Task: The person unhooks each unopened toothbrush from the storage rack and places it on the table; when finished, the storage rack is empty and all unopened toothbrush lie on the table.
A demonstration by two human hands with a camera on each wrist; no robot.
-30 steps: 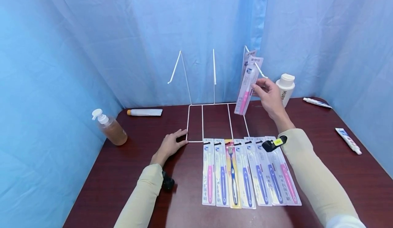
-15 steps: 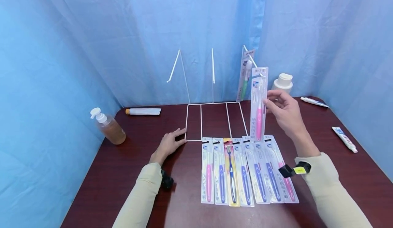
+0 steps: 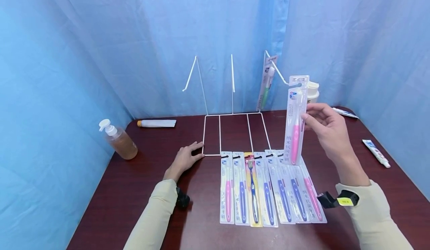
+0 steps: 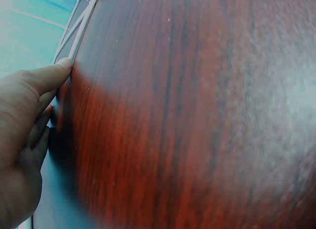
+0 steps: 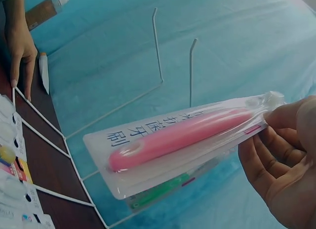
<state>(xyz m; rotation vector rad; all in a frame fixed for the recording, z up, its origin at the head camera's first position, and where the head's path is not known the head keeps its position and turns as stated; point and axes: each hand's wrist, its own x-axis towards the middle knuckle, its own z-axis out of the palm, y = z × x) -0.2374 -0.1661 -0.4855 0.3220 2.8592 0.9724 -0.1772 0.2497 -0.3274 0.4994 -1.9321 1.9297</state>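
Note:
My right hand [image 3: 327, 130] pinches the edge of a packaged toothbrush [image 3: 295, 138] with a pink handle, thumb in front and fingers behind. The pack is upright, its hanging slot just below the tip of the right hook of a white wire rack [image 3: 232, 114]. On that hook, further back, hangs a packaged green toothbrush [image 3: 267, 83]. My left hand [image 3: 184, 161] rests at the rack's front left corner, its thumb [image 4: 54, 73] against the base wire. Several packaged toothbrushes [image 3: 268, 190] lie in a row before the rack, pink and purple-blue, one with yellow backing [image 3: 253, 201].
A pump bottle [image 3: 122, 143] stands at left, with a white tube [image 3: 158, 123] near the back edge. A white bottle [image 3: 313, 92] is partly behind the held pack. Two toothpaste tubes lie at right, one tube [image 3: 377, 153] nearer. Blue curtains [image 3: 168, 37] surround the table.
My right hand has moved right and toward me with the pink toothbrush pack, which has gone from around the right hook to off its tip. The left hand has stayed on the rack.

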